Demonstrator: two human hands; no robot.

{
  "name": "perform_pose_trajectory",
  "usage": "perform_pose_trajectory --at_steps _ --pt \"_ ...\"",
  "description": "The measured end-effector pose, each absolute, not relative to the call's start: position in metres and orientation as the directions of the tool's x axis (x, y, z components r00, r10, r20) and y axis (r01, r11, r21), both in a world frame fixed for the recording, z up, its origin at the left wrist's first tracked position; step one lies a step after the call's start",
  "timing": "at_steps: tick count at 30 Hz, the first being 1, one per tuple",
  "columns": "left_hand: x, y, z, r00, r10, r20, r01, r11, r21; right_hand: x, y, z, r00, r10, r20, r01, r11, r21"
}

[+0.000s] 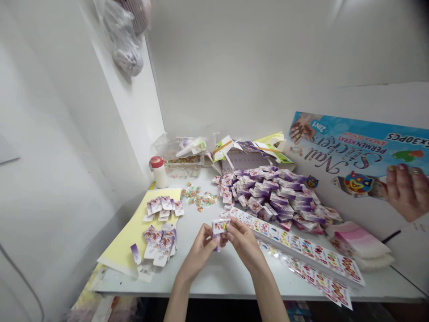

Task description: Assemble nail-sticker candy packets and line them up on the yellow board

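Left hand (199,255) and right hand (246,246) both gripping small white-and-purple printed card packet (220,226), held between fingers above white desk (228,281). Long printed paper sticker strip (295,246) lies just right of right hand; heaped purple-and-white packets (271,197) beyond. Left: flat pale-yellow sheet (125,241) bearing loose printed cards (156,205).
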State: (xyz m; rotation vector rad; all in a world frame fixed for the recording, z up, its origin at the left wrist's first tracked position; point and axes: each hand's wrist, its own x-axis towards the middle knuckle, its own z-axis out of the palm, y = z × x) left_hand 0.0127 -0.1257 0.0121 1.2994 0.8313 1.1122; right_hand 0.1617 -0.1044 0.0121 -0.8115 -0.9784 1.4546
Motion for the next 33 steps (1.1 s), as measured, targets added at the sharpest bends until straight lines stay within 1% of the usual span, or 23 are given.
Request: perform_pose_trajectory --at_steps 1,3,5,7,10,13,16,19,21,23,25,28,30,33 --pt "0.017 -0.127 0.012 0.298 0.949 0.103 -0.176 -0.051 0.983 0.162 -0.104 0.012 -0.101 0.994 0.032 -0.435 -0.015 -0.9" --pt "0.023 -0.127 0.01 0.254 0.964 0.078 -0.168 -0.035 0.985 0.165 -0.103 0.011 -0.04 0.999 -0.001 -0.472 -0.02 -0.881" --pt "0.027 -0.126 0.008 0.156 0.986 0.063 -0.091 -0.049 0.995 0.171 -0.102 0.011 0.012 1.0 -0.026 -0.483 -0.017 -0.875" --pt "0.028 -0.125 0.006 0.077 0.994 0.08 0.028 -0.082 0.996 0.177 -0.103 0.012 0.031 0.999 -0.03 -0.449 -0.013 -0.894" --pt "0.025 -0.125 0.006 0.076 0.988 0.136 0.178 -0.148 0.973 0.185 -0.105 0.016 0.057 0.998 -0.015 -0.308 0.003 -0.951" --pt "0.021 -0.126 0.009 0.097 0.982 0.16 0.304 -0.182 0.935 0.191 -0.107 0.02 0.076 0.997 0.028 -0.146 0.039 -0.989" --pt "0.017 -0.128 0.014 0.163 0.97 0.178 0.377 -0.228 0.898 0.196 -0.109 0.021 0.056 0.996 0.069 -0.016 0.07 -0.997" --pt "0.017 -0.131 0.021 0.24 0.957 0.165 0.345 -0.243 0.907 0.198 -0.112 0.023 0.001 0.988 0.157 0.14 0.156 -0.978" --pt "0.019 -0.132 0.024 0.284 0.952 0.117 0.28 -0.199 0.939 0.196 -0.114 0.025 -0.062 0.976 0.209 0.213 0.218 -0.953" --pt "0.02 -0.132 0.025 0.307 0.95 0.054 0.204 -0.121 0.972 0.192 -0.117 0.029 -0.069 0.971 0.23 0.249 0.24 -0.938" --pt "0.021 -0.131 0.024 0.305 0.952 0.016 0.13 -0.058 0.99 0.187 -0.119 0.034 -0.053 0.967 0.248 0.274 0.253 -0.928" --pt "0.02 -0.129 0.022 0.284 0.958 0.025 0.042 -0.038 0.998 0.182 -0.122 0.041 -0.098 0.948 0.304 0.346 0.319 -0.882" --pt "0.019 -0.129 0.021 0.259 0.965 0.035 0.017 -0.041 0.999 0.181 -0.123 0.043 -0.146 0.927 0.344 0.374 0.374 -0.849" --pt "0.019 -0.129 0.023 0.216 0.975 0.044 0.015 -0.049 0.999 0.182 -0.123 0.043 -0.2 0.904 0.379 0.366 0.427 -0.827"
